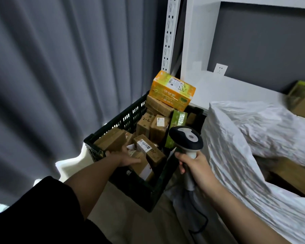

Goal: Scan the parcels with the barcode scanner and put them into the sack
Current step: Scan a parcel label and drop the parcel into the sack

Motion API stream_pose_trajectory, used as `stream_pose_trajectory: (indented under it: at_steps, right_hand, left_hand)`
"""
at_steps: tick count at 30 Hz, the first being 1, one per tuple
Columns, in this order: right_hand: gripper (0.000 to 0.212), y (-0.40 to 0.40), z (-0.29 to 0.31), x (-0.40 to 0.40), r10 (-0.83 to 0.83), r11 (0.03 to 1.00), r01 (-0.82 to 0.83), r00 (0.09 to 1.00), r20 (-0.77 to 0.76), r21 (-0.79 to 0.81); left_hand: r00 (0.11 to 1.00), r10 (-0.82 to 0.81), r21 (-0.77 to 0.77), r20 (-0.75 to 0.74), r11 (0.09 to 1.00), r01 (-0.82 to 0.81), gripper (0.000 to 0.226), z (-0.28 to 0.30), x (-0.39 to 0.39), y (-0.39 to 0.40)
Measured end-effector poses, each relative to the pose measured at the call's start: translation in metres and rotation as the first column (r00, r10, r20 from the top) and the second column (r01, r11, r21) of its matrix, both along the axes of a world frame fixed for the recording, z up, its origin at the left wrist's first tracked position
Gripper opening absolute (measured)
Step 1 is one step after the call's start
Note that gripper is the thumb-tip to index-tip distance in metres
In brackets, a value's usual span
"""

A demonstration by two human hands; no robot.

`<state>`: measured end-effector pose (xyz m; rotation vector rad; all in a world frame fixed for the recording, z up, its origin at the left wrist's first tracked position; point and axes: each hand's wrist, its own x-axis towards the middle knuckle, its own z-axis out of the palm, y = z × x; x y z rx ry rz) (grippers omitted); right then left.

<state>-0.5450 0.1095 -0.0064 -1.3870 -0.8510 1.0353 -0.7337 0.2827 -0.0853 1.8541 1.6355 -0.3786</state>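
1. Your left sleeve [42, 208]: black, nearest the camera, forearm reaching forward into the crate.

2. Your right hand [192, 164]: grip wrapped tight around the handle of the barcode scanner [187, 138], which stands upright, its dark head tipped toward the crate. A cable [199, 221] trails down from the handle toward the floor.

3. Your left hand [125, 158]: palm down inside the crate, fingers lying flat on a brown parcel [141, 164]. You cannot tell whether this grip has closed on it; thumb and underside are hidden.

4. Black crate [123, 120]: slotted plastic walls, standing on the floor, filled with parcels. Brown cartons dominate; 1 carries a white label [144, 146], 1 is marked "2-2" [145, 123]. A green box [177, 127] stands on end just behind the scanner head.

5. Orange box [173, 90]: tilted, topmost on the pile at the crate's far corner.

6. White sack [245, 147]: crumpled, just right of the crate, mouth open, brown cardboard visible inside.

7. White shelving upright [171, 32], grey curtain [60, 67] at left, wall socket [220, 69].
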Motion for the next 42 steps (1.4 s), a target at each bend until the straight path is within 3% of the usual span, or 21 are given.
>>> stream_pose_trajectory:
  at_steps: [4,11,14,17,21,26,29,32,34,36,37,39,42]
  right_hand:
    - [0.025,-0.003,0.003,0.002,-0.030,0.999,0.030,0.999,-0.043,0.009]
    - [0.016,-0.014,0.017,0.007,-0.126,0.991,0.129,0.986,-0.109,0.026]
    - [0.012,-0.019,0.023,0.007,-0.156,0.986,0.160,0.984,-0.088,0.046]
    - [0.019,-0.022,0.028,0.003,-0.168,0.982,0.176,0.980,-0.112,0.068]
    - [0.041,-0.021,0.031,-0.006,-0.172,0.977,0.194,0.961,-0.215,0.087]
    - [0.074,-0.009,0.038,-0.023,-0.143,0.957,0.221,0.925,-0.351,0.191]
    - [0.084,-0.003,0.043,-0.028,-0.167,0.941,0.263,0.910,-0.380,0.215]
    - [0.067,-0.003,0.042,-0.024,-0.203,0.943,0.276,0.920,-0.336,0.186]
    - [0.061,-0.003,0.039,-0.020,-0.224,0.941,0.279,0.937,-0.269,0.189]
    - [0.063,-0.004,0.038,-0.016,-0.225,0.938,0.271,0.950,-0.217,0.216]
    - [0.063,-0.005,0.038,-0.014,-0.225,0.936,0.270,0.953,-0.203,0.227]
    - [0.065,-0.005,0.038,-0.012,-0.219,0.933,0.259,0.960,-0.176,0.252]
    - [0.069,-0.006,0.039,-0.012,-0.207,0.920,0.248,0.965,-0.161,0.304]
  left_hand:
    - [0.992,0.047,0.031,0.116,0.998,-0.051,0.111,0.005,0.001,-0.002]
    - [0.930,-0.046,0.385,0.365,0.917,-0.106,0.107,0.085,-0.003,-0.038]
    - [0.768,-0.025,0.370,0.639,0.886,-0.279,0.119,0.118,-0.017,-0.062]
    - [0.622,-0.081,0.403,0.778,0.825,-0.396,0.120,0.133,-0.027,-0.091]
    - [0.556,-0.222,0.501,0.801,0.757,-0.420,0.125,0.139,-0.028,-0.121]
    - [0.597,-0.406,0.687,0.692,0.624,-0.372,0.131,0.132,-0.018,-0.136]
    - [0.602,-0.412,0.695,0.684,0.620,-0.364,0.132,0.129,-0.013,-0.136]
    - [0.511,-0.179,0.465,0.841,0.723,-0.511,0.121,0.139,-0.012,-0.130]
    - [0.282,0.145,0.056,0.949,0.799,-0.599,0.117,0.142,-0.015,-0.116]
    - [0.028,0.497,-0.413,0.867,0.750,-0.517,0.091,0.141,-0.022,-0.101]
    - [-0.024,0.629,-0.574,0.777,0.693,-0.437,0.077,0.141,-0.027,-0.096]
    - [-0.033,0.763,-0.736,0.646,0.611,-0.290,0.069,0.142,-0.035,-0.092]
    - [-0.025,0.817,-0.814,0.576,0.570,-0.109,0.075,0.142,-0.040,-0.092]
